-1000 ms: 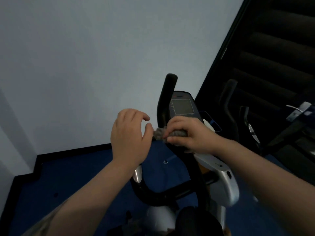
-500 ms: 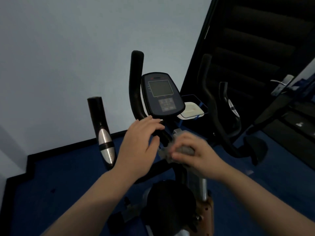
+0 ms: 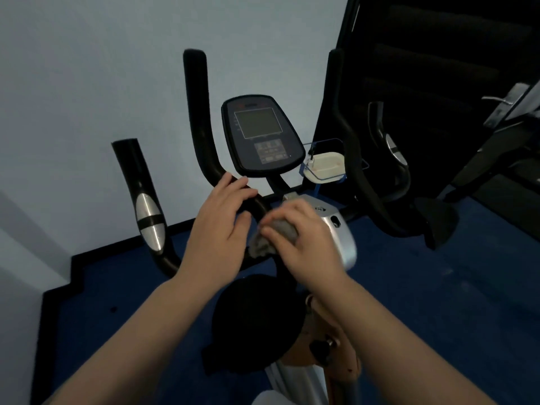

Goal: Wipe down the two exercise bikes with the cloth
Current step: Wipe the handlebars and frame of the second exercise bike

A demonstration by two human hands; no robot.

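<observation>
An exercise bike stands right below me, with black handlebars, a dark console and a black saddle. My right hand grips a crumpled grey cloth against the handlebar stem, just below the console. My left hand lies with relaxed fingers over the curved handlebar beside the cloth. A second bike's black handlebars and saddle show at the right.
A pale wall rises behind the bike, over blue carpet with a black skirting edge. A small clear stand with a white tray sits right of the console. Dark stairs and a machine frame fill the right side.
The view has tilted down, so the whole bike front shows. My right hand moved the cloth from the console's lower edge down to the stem. My left hand came to rest on the handlebar.
</observation>
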